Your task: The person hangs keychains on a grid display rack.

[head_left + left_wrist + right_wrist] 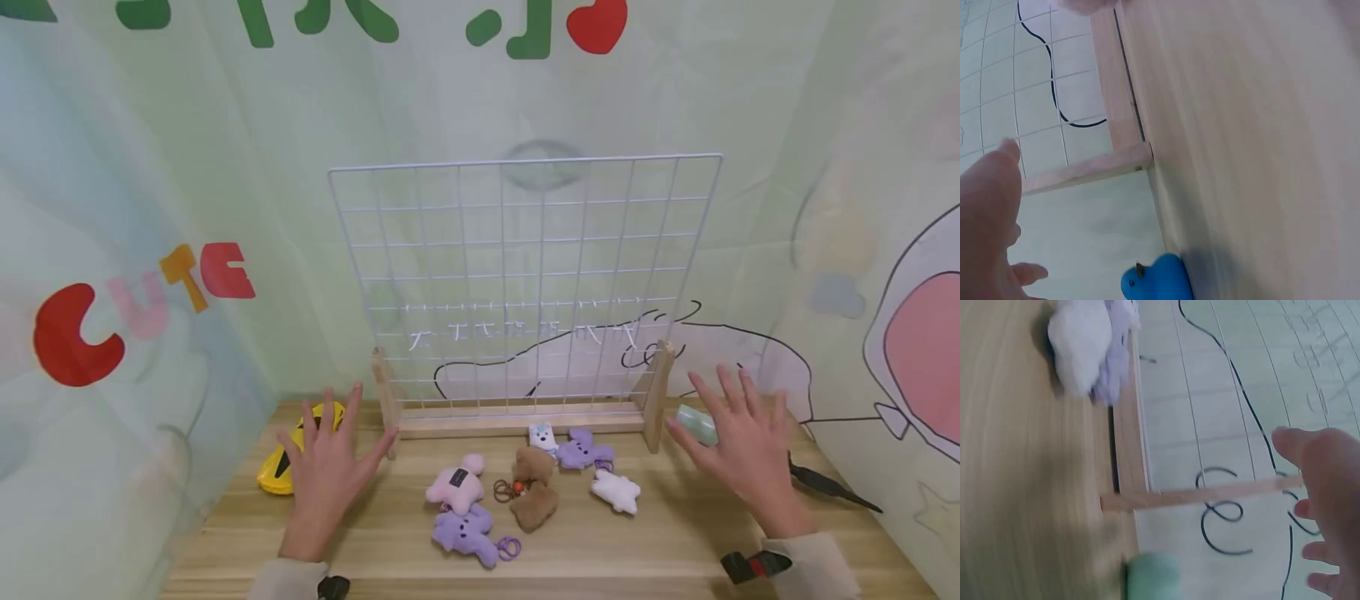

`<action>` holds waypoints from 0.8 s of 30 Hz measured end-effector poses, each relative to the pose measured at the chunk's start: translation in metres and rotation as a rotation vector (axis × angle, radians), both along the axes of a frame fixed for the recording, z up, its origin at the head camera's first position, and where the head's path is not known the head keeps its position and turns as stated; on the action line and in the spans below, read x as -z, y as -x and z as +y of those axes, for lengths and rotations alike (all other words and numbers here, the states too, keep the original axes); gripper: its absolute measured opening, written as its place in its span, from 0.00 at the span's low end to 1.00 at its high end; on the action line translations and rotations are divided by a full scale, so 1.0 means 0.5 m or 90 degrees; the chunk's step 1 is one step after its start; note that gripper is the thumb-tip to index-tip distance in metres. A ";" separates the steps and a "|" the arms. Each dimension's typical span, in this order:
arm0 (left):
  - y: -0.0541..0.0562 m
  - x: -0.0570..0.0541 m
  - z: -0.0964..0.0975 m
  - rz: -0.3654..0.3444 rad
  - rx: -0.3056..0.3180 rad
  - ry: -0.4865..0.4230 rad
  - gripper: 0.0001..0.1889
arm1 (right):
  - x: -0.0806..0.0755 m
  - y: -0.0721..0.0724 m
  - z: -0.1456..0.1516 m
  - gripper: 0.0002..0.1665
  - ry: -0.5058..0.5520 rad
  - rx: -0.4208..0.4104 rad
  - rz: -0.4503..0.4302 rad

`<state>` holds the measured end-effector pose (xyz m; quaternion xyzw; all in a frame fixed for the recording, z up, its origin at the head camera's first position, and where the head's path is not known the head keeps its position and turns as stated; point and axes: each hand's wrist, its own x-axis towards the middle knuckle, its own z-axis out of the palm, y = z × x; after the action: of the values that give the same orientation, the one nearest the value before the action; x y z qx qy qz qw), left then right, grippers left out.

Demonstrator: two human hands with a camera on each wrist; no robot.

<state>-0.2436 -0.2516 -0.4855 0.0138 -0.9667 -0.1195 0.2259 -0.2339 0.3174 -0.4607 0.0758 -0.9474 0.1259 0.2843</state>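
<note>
A wooden table (570,557) bears an upright white wire rack (525,225), its long axis running left to right. At its ends, the left hand (326,462) and right hand (738,450) are empty, fingers spread. A yellow object (277,468), partly hidden behind the left hand, slants from near left to far right. Between the hands, a purple plush (467,533) points its purple rings (508,547) rightward; brown (534,507), pink (450,490) and white plushes (617,492) lie nearby. A pale green cylinder (694,423) lies beside the right hand.
</note>
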 end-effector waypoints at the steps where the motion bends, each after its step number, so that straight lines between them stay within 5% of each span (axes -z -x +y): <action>1: 0.004 0.000 0.006 0.008 0.010 -0.015 0.50 | 0.004 0.000 -0.010 0.48 0.002 -0.014 0.010; 4: 0.017 0.004 0.023 0.038 0.046 -0.078 0.45 | 0.020 0.003 -0.045 0.35 0.007 -0.077 0.020; 11: 0.057 0.011 0.058 0.057 0.067 -0.208 0.32 | 0.074 -0.006 -0.129 0.20 0.001 -0.157 -0.133; 18: 0.084 0.015 0.072 0.091 0.048 -0.211 0.18 | 0.107 -0.021 -0.168 0.27 -0.008 -0.181 -0.165; 24: 0.090 0.020 0.073 0.096 0.050 -0.215 0.15 | 0.115 -0.019 -0.168 0.21 -0.018 -0.194 -0.176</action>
<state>-0.2886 -0.2151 -0.4954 0.0048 -0.9130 -0.2896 0.2873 -0.2243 0.2332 -0.5180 0.2040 -0.9567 0.1636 0.1282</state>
